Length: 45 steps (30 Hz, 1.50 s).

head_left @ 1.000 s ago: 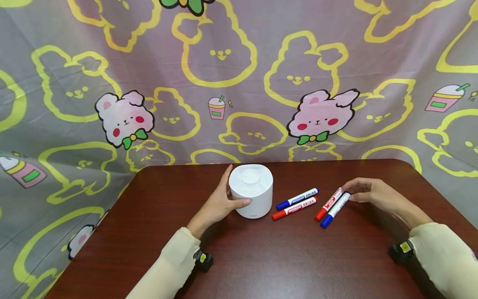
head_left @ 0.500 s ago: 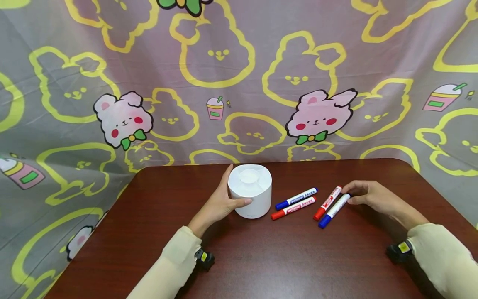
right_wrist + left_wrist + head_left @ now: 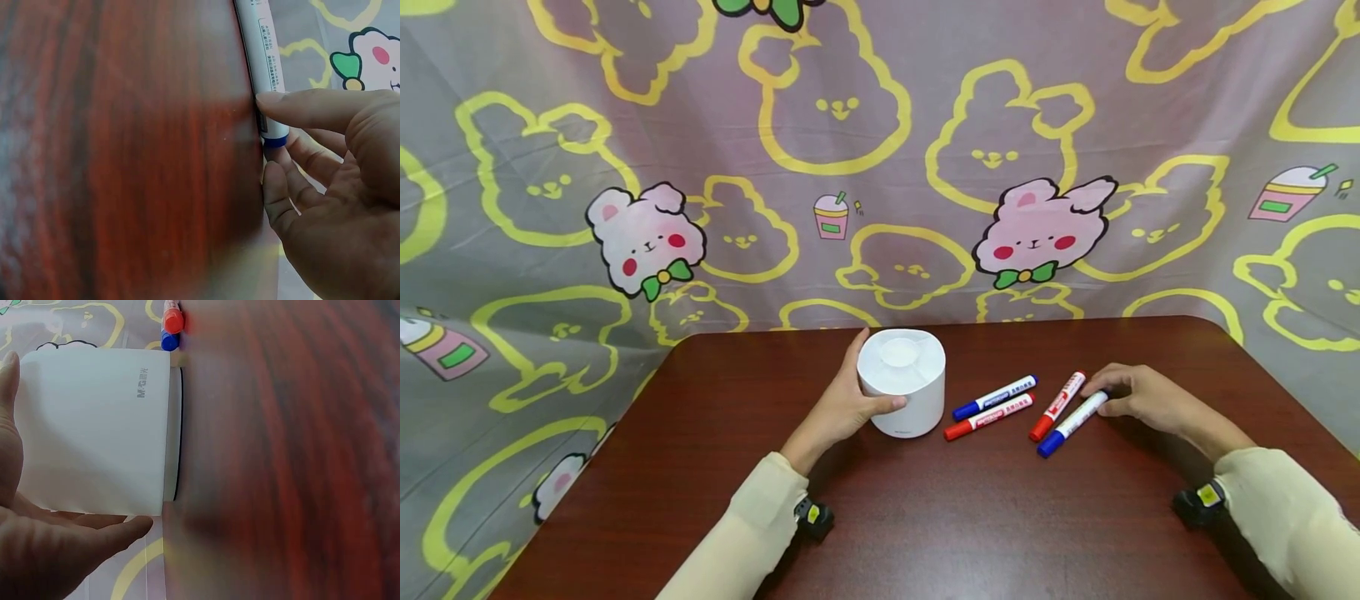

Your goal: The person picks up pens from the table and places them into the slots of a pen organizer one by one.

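Note:
My left hand (image 3: 837, 414) grips the left side of a white round pen holder (image 3: 917, 410), thumb on its front and fingers behind. Its top has a raised round centre and dividers, and a small grey logo shows on its wall in the left wrist view. At the right, my right hand (image 3: 1150, 402) pinches the rear end of a blue-capped whiteboard marker (image 3: 1078, 414) between thumb and fingers. In the right wrist view the thumb lies across its white barrel (image 3: 262, 56), low over the wood. A red-capped marker (image 3: 1058, 406) lies just left of it.
Between the pen holder and these markers lie another blue marker (image 3: 996, 397) and another red marker (image 3: 990, 417), side by side. All stand on a dark red-brown wooden table (image 3: 970, 517). A patterned curtain (image 3: 880, 192) hangs behind its far edge.
The pinched blue marker has turned slightly, its rear end swinging away from the red marker beside it. My right hand moved a little with it. The left hand keeps its grip on the pen holder.

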{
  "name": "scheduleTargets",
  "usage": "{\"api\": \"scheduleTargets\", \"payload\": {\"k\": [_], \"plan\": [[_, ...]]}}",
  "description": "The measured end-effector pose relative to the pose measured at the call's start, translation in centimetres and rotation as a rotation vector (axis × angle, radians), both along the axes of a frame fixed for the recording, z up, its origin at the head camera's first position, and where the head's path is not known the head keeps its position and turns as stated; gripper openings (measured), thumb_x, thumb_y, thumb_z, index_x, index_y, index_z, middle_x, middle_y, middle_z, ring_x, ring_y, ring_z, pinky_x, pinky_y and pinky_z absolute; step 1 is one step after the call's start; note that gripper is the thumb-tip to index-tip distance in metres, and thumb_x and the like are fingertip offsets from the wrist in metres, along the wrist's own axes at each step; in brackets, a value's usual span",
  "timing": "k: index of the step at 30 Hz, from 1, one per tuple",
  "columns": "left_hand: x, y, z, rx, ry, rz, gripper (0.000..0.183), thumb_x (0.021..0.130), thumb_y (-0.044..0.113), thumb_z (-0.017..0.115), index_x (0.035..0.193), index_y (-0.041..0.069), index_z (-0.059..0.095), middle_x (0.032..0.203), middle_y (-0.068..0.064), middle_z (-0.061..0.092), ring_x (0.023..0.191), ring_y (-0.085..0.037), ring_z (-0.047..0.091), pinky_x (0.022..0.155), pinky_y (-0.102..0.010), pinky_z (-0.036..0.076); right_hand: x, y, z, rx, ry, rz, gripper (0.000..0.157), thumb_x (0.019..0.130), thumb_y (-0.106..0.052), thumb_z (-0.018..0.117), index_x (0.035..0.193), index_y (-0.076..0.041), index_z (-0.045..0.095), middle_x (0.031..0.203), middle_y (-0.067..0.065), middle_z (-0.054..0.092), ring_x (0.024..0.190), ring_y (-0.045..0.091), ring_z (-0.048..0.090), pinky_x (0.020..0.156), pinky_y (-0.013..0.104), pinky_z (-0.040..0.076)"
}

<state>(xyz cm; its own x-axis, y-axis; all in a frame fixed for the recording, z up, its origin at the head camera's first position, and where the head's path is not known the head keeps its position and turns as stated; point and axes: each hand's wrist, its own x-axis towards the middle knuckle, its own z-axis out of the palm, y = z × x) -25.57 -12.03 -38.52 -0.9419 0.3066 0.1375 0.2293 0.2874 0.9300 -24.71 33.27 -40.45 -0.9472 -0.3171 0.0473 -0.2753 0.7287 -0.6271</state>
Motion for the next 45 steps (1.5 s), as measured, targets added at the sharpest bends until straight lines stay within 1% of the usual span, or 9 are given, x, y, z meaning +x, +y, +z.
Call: {"api": "scheduleTargets", "payload": {"k": [3,10,15,19,24,28,33,38,45], "plan": [[0.0,0.1,0.0,0.015,0.0,0.004,0.129,0.075,0.026,0.097,0.169,0.016,0.008,0.166,-0.017,0.034,0.146,-0.035,0.044,0.127,-0.052,0.027,0.0,-0.2,-0.1,-0.004,0.008,-0.002,0.019,0.085,-0.002,0.08,0.104,-0.006,0.079,0.113,0.012,0.071,0.101,0.01,0.055,0.08,0.022,0.045],[0.0,0.4,-0.2,0.04,-0.001,0.016,0.119,0.078,0.017,0.094,0.167,0.012,0.014,0.163,-0.016,0.038,0.144,-0.034,0.046,0.123,-0.05,0.034,0.0,-0.1,-0.2,-0.031,0.023,0.02,0.017,0.082,0.0,0.081,0.096,-0.008,0.075,0.101,0.004,0.069,0.09,0.001,0.052,0.075,0.022,0.041],[0.0,0.4,-0.2,0.043,0.015,0.015,0.111,0.08,0.011,0.091,0.165,0.012,0.02,0.16,-0.015,0.041,0.141,-0.032,0.048,0.119,-0.048,0.038,0.1,0.4,0.4,-0.021,-0.081,0.035,0.018,0.086,-0.005,0.079,0.103,-0.007,0.074,0.103,0.002,0.069,0.09,0.004,0.052,0.075,0.023,0.042],[0.1,0.4,0.0,0.032,0.025,0.013,0.108,0.081,0.012,0.091,0.164,0.012,0.022,0.159,-0.014,0.043,0.14,-0.032,0.049,0.118,-0.047,0.038,0.3,0.9,0.7,-0.056,-0.163,0.028,0.021,0.089,-0.011,0.078,0.109,-0.006,0.074,0.102,0.002,0.071,0.09,0.007,0.055,0.076,0.026,0.043],[0.1,0.2,0.0,0.011,0.037,0.013,0.105,0.081,0.017,0.091,0.163,0.013,0.025,0.158,-0.014,0.044,0.14,-0.032,0.049,0.119,-0.049,0.038,0.5,1.3,0.9,-0.16,-0.194,0.067,0.02,0.093,-0.013,0.077,0.111,-0.005,0.073,0.098,-0.001,0.073,0.091,0.01,0.059,0.077,0.026,0.048],[-0.1,0.1,-0.1,0.003,0.041,0.011,0.104,0.081,0.017,0.092,0.162,0.013,0.027,0.158,-0.013,0.045,0.141,-0.031,0.047,0.12,-0.05,0.036,0.8,1.5,0.9,-0.255,-0.174,0.12,0.017,0.096,-0.009,0.073,0.112,-0.002,0.072,0.097,-0.003,0.073,0.091,0.01,0.062,0.075,0.025,0.054],[-0.2,0.0,-0.2,0.01,0.046,-0.005,0.103,0.081,0.015,0.092,0.162,0.013,0.028,0.158,-0.013,0.045,0.143,-0.03,0.046,0.121,-0.049,0.035,0.9,1.2,1.3,-0.461,-0.251,0.189,0.022,0.099,0.0,0.065,0.121,0.004,0.068,0.11,-0.002,0.072,0.099,0.012,0.068,0.083,0.03,0.063],[-0.4,-0.1,-0.2,0.038,0.047,-0.032,0.101,0.081,0.011,0.091,0.161,0.013,0.03,0.157,-0.014,0.046,0.141,-0.03,0.047,0.121,-0.048,0.036,0.9,0.5,2.3,-0.631,-0.302,0.259,0.024,0.101,0.008,0.058,0.122,0.001,0.067,0.119,0.002,0.073,0.105,0.018,0.073,0.091,0.035,0.063],[-0.3,-0.2,0.0,0.062,0.043,-0.059,0.098,0.083,0.007,0.089,0.162,0.012,0.03,0.157,-0.014,0.046,0.14,-0.031,0.049,0.119,-0.049,0.039,0.8,-1.0,3.7,-0.692,-0.272,0.293,0.028,0.104,0.008,0.052,0.124,-0.003,0.068,0.116,0.003,0.077,0.1,0.024,0.077,0.089,0.04,0.063]]}}
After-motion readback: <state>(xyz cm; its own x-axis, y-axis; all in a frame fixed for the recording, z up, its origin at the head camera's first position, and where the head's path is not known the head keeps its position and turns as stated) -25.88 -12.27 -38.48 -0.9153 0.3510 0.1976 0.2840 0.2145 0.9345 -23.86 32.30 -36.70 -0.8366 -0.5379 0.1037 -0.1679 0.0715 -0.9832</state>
